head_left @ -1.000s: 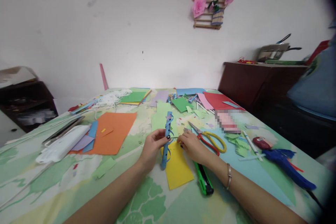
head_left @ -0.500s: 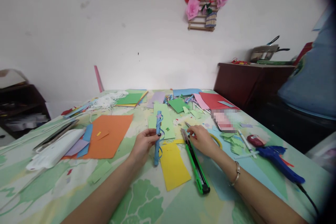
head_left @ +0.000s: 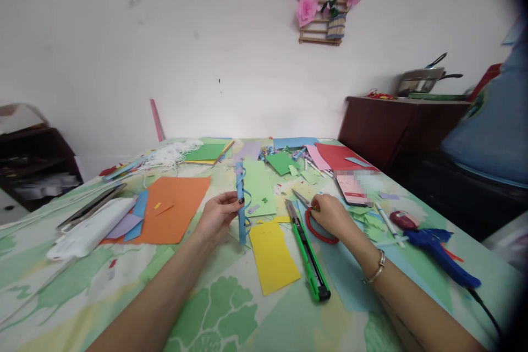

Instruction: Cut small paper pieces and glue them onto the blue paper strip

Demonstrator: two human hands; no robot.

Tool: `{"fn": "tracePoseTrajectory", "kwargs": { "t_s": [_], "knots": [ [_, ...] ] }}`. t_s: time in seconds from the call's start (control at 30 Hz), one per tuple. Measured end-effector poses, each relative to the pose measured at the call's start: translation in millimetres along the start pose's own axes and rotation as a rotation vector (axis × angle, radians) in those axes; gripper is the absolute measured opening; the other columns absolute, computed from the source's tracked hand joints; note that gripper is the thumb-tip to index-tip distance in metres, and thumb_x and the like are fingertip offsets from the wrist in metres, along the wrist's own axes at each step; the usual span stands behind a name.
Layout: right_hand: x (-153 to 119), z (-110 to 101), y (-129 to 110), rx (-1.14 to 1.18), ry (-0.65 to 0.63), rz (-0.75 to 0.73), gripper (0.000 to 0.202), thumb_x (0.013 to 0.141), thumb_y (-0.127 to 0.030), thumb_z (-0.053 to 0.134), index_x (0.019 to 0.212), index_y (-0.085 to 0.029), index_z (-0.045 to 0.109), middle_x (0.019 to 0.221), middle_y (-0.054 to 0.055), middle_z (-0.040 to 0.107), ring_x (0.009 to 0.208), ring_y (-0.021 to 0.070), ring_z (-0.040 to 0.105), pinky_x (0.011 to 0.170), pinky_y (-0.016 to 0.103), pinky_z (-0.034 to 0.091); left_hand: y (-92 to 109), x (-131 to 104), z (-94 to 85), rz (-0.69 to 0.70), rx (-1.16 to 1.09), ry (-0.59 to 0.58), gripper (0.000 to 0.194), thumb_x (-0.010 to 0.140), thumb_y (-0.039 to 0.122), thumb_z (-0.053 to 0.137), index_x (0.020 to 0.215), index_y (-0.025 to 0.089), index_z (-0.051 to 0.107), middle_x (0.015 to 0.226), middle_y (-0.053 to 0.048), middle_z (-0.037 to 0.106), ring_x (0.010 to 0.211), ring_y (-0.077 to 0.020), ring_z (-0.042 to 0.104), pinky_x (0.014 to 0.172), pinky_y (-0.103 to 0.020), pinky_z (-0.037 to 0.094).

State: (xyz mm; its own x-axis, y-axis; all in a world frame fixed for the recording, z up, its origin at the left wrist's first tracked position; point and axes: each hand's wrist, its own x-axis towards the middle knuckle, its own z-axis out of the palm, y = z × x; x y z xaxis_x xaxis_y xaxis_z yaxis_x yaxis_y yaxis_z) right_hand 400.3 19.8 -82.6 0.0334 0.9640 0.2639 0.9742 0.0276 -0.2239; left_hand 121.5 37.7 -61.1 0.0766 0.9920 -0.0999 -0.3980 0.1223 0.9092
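Note:
My left hand (head_left: 218,214) pinches a slim blue paper roll (head_left: 241,220) and keeps it upright over the table. A thin blue strip curls out along the roll's right side. Across from it, my right hand (head_left: 330,213) is closed around the handle of a pair of scissors (head_left: 322,231) with a red loop showing. The blades point up and to the left, toward a light green paper sheet (head_left: 259,190). Between my hands lie a green utility knife (head_left: 307,253) and a yellow paper piece (head_left: 274,264).
Orange paper (head_left: 175,209) and a white power strip (head_left: 91,228) lie on the left. To the right are a phone (head_left: 352,188), a white marker (head_left: 388,223) and a blue glue gun (head_left: 441,256) with its cord. Several coloured sheets and white string (head_left: 175,155) fill the back.
My left hand has shifted slightly left and up with the blue roll. My right hand has moved right with the scissors, whose red loop now shows below it.

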Motion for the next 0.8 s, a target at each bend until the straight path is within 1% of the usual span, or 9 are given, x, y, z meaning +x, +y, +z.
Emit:
{"fn": "tracePoseTrajectory", "kwargs": {
  "t_s": [0.13, 0.23, 0.33, 0.43, 0.5, 0.57, 0.67, 0.73, 0.8],
  "knots": [
    [0, 0, -6, 0.052, 0.021, -0.071, 0.015, 0.075, -0.011, 0.050, 0.083, -0.013, 0.062, 0.084, 0.010, 0.062, 0.084, 0.0212, 0.054, 0.070, 0.028, 0.035, -3, 0, -0.8, -0.028, 0.018, 0.026, 0.032, 0.046, 0.011, 0.078, 0.076, 0.011, 0.065, 0.073, -0.004, 0.065, 0.066, -0.0117, 0.059, 0.063, -0.023, 0.045],
    [6, 2, -21, 0.113, 0.034, -0.189, 0.020, 0.079, -0.009, 0.046, 0.090, -0.015, 0.061, 0.092, 0.008, 0.062, 0.090, 0.0188, 0.053, 0.078, 0.027, 0.037, -8, 0, -0.2, -0.038, 0.048, 0.021, 0.034, 0.047, 0.013, 0.078, 0.077, 0.012, 0.064, 0.076, -0.004, 0.065, 0.069, -0.0122, 0.059, 0.064, -0.024, 0.044],
    [21, 12, -45, 0.158, -0.010, -0.347, 0.024, 0.079, -0.006, 0.047, 0.096, -0.016, 0.061, 0.099, 0.007, 0.061, 0.095, 0.0164, 0.054, 0.082, 0.025, 0.038, -14, -1, 1.1, -0.051, 0.078, 0.001, 0.034, 0.050, 0.015, 0.078, 0.080, 0.013, 0.064, 0.079, -0.004, 0.064, 0.071, -0.0125, 0.058, 0.063, -0.024, 0.043],
    [42, 29, -66, 0.174, -0.073, -0.463, 0.028, 0.077, -0.002, 0.049, 0.098, -0.016, 0.063, 0.098, 0.008, 0.062, 0.095, 0.0165, 0.055, 0.084, 0.026, 0.039, -17, -2, 3.5, -0.045, 0.075, -0.008, 0.033, 0.051, 0.016, 0.078, 0.081, 0.013, 0.063, 0.081, -0.004, 0.063, 0.070, -0.0121, 0.058, 0.062, -0.023, 0.043],
    [56, 40, -75, 0.180, -0.099, -0.487, 0.030, 0.079, -0.001, 0.048, 0.101, -0.015, 0.063, 0.097, 0.009, 0.062, 0.094, 0.0170, 0.056, 0.083, 0.028, 0.040, -17, -4, 5.4, -0.042, 0.073, -0.022, 0.032, 0.052, 0.017, 0.078, 0.080, 0.013, 0.063, 0.079, -0.004, 0.062, 0.069, -0.0116, 0.057, 0.061, -0.023, 0.043],
    [66, 48, -80, 0.189, -0.130, -0.491, 0.027, 0.082, -0.003, 0.048, 0.101, -0.015, 0.063, 0.096, 0.009, 0.063, 0.091, 0.0163, 0.057, 0.083, 0.029, 0.042, -15, -5, 7.1, -0.042, 0.069, -0.044, 0.033, 0.052, 0.017, 0.078, 0.080, 0.013, 0.062, 0.077, -0.003, 0.062, 0.068, -0.0112, 0.057, 0.061, -0.023, 0.044],
    [74, 55, -83, 0.212, -0.181, -0.474, 0.016, 0.087, -0.020, 0.051, 0.099, -0.014, 0.060, 0.097, 0.005, 0.062, 0.087, 0.0153, 0.058, 0.080, 0.034, 0.047, -12, -8, 8.6, -0.057, 0.050, -0.071, 0.034, 0.051, 0.016, 0.078, 0.081, 0.013, 0.062, 0.076, -0.003, 0.062, 0.067, -0.0109, 0.057, 0.061, -0.023, 0.044],
    [75, 57, -83, 0.241, -0.201, -0.450, 0.021, 0.088, -0.029, 0.051, 0.101, -0.014, 0.058, 0.100, 0.005, 0.060, 0.086, 0.0153, 0.059, 0.077, 0.036, 0.049, -10, -10, 9.1, -0.073, 0.030, -0.085, 0.034, 0.052, 0.016, 0.078, 0.082, 0.014, 0.062, 0.077, -0.003, 0.063, 0.066, -0.0106, 0.057, 0.061, -0.023, 0.044],
    [74, 54, -84, 0.289, -0.200, -0.418, 0.023, 0.088, -0.031, 0.050, 0.102, -0.014, 0.057, 0.102, 0.006, 0.060, 0.086, 0.0149, 0.059, 0.076, 0.035, 0.050, -8, -11, 9.5, -0.080, 0.016, -0.101, 0.035, 0.052, 0.016, 0.078, 0.083, 0.015, 0.061, 0.079, -0.004, 0.064, 0.066, -0.0106, 0.057, 0.060, -0.023, 0.045]
  ]
}}
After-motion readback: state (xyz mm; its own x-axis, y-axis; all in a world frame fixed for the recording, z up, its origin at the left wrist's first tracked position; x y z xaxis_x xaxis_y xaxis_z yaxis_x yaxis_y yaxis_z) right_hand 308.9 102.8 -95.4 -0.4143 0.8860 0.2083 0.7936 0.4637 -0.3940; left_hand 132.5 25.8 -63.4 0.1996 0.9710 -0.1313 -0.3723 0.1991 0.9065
